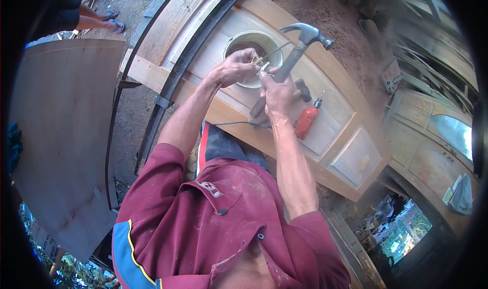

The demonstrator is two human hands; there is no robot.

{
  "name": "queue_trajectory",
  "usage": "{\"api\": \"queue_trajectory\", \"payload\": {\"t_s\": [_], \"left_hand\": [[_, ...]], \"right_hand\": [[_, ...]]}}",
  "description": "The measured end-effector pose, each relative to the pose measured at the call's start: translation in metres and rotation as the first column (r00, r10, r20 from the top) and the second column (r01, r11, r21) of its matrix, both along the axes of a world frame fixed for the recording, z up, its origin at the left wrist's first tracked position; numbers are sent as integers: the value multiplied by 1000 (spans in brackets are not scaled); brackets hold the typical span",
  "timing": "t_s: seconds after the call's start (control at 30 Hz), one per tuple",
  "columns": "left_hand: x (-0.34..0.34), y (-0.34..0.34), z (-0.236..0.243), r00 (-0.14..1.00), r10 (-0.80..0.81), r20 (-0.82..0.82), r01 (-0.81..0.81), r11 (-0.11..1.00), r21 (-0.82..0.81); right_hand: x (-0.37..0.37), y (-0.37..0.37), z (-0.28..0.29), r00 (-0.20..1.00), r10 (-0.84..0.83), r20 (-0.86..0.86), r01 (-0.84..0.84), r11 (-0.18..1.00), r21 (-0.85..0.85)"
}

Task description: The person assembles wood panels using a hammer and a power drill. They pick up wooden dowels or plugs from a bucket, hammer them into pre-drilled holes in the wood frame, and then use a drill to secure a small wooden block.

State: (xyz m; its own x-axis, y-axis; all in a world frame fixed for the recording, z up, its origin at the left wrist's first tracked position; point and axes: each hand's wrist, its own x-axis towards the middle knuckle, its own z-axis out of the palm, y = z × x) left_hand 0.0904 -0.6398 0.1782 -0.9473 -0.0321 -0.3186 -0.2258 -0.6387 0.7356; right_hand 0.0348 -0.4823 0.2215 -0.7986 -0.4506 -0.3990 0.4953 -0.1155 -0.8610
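Observation:
Over a round pale container (227,49), my two hands meet. My left hand (237,68) is closed, pinching thin pale slivers that look like wood (261,62). My right hand (279,94) grips a claw hammer (291,61) by its dark handle, the steel head pointing up and away. Its thumb and finger also pinch at the slivers; how they are shared between the hands is hard to make out. Beneath my right hand, a second hammer (303,90) with a black head lies on the panelled wooden door (335,139). A red power drill (306,122) rests just right of it.
Long dark metal bars (178,67) cross the door's left part. A large brown board (66,136) stands at left. Another person's legs (94,19) show at the far left. Sawdust covers the ground beyond, and stacked timber (437,55) and another panelled door (417,131) are at right.

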Motion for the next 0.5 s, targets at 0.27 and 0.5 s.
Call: {"api": "queue_trajectory", "payload": {"t_s": [0.27,0.5], "left_hand": [[0,-3,-3,999,26,44,-27,999,26],[-3,-13,-7,985,31,168,-84,945,316]], "right_hand": [[-18,-21,0,991,-90,100,93,996,-17],[-37,-20,-6,973,-94,209,109,992,-59]]}}
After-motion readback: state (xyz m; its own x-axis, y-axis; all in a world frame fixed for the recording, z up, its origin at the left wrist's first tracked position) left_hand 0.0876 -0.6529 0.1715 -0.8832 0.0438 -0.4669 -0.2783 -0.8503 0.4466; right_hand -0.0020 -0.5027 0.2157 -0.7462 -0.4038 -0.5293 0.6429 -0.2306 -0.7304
